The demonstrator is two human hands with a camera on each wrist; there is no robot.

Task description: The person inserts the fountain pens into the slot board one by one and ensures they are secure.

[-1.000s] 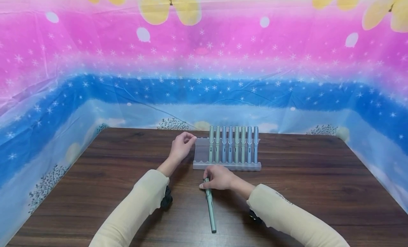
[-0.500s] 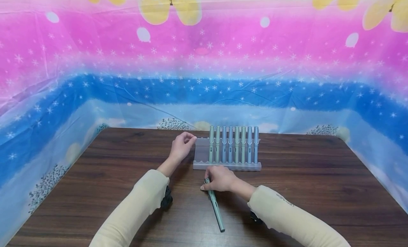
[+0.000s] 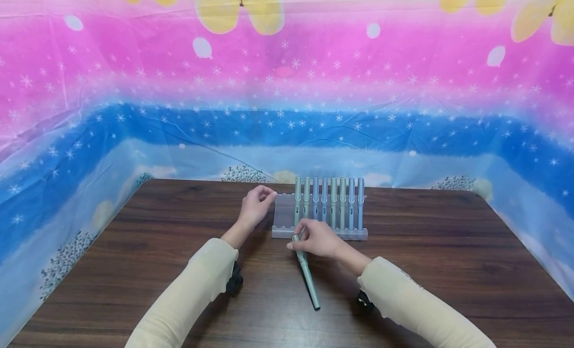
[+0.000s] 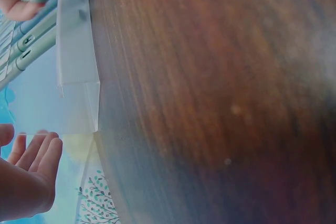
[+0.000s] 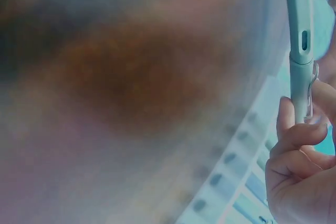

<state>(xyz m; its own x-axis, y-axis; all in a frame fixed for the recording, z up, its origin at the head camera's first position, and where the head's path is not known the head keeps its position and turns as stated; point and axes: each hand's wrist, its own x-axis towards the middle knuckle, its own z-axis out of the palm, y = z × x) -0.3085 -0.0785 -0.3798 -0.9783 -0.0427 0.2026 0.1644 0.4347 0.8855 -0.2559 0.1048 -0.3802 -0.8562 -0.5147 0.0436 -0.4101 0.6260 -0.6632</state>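
Note:
A clear plastic pen rack (image 3: pixel 284 212) stands on the table, with several pale green and blue pens (image 3: pixel 343 203) upright in its slots. My left hand (image 3: pixel 254 208) pinches the rack's upper left corner between thumb and fingertips. In front of the rack, my right hand (image 3: pixel 320 240) holds a green pen (image 3: pixel 309 282) by its clip end. That pen slants, its other end pointing down toward me. The right wrist view shows the pen's metal clip and barrel window, with thumb and fingers gripping the end of the cap (image 5: pixel 300 90).
The slots at the left end of the rack hold no pens. Dark wood-grain table (image 3: pixel 430 268) spreads around both arms. A patterned pink and blue cloth (image 3: pixel 278 113) hangs behind the table and along its sides.
My right hand has lifted and moved forward, closer to the rack, with the green pen. The pen's lower end has swung to the right and risen. My left hand stays put.

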